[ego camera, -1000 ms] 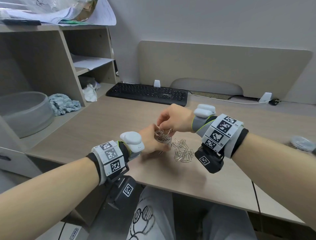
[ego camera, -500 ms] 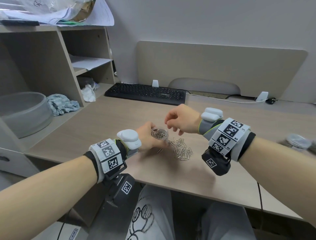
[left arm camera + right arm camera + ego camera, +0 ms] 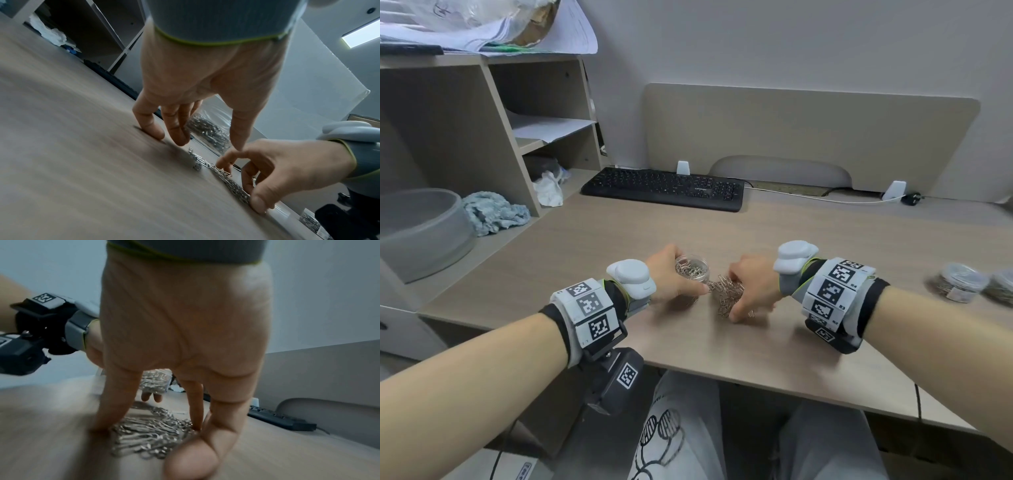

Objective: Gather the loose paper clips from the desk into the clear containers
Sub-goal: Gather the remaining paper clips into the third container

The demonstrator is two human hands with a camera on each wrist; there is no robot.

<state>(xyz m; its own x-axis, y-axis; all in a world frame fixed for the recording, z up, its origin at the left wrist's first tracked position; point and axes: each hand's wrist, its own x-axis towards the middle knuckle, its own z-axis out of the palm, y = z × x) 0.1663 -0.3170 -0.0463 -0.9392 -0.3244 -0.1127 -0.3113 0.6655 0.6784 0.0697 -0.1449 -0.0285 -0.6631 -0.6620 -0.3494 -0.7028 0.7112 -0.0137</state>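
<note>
A small clear container [image 3: 692, 269], partly filled with paper clips, stands on the desk in the grip of my left hand [image 3: 671, 279]. In the left wrist view the container [image 3: 209, 128] sits between thumb and fingers, and the little finger rests on the wood. A pile of loose silver paper clips [image 3: 724, 291] lies just right of the container. My right hand [image 3: 751, 287] is down on the pile. In the right wrist view its thumb and fingers arch round the clips [image 3: 148, 434], tips on the desk.
Two more clear containers of clips [image 3: 959, 282] stand at the far right. A black keyboard [image 3: 664, 188] lies at the back. On the left are a shelf unit, a grey bowl [image 3: 417, 233] and a blue cloth [image 3: 496, 214]. The desk's front edge is close to my wrists.
My right hand has left the container's mouth and dropped right onto the loose pile. The left hand still holds the container, now lower on the desk.
</note>
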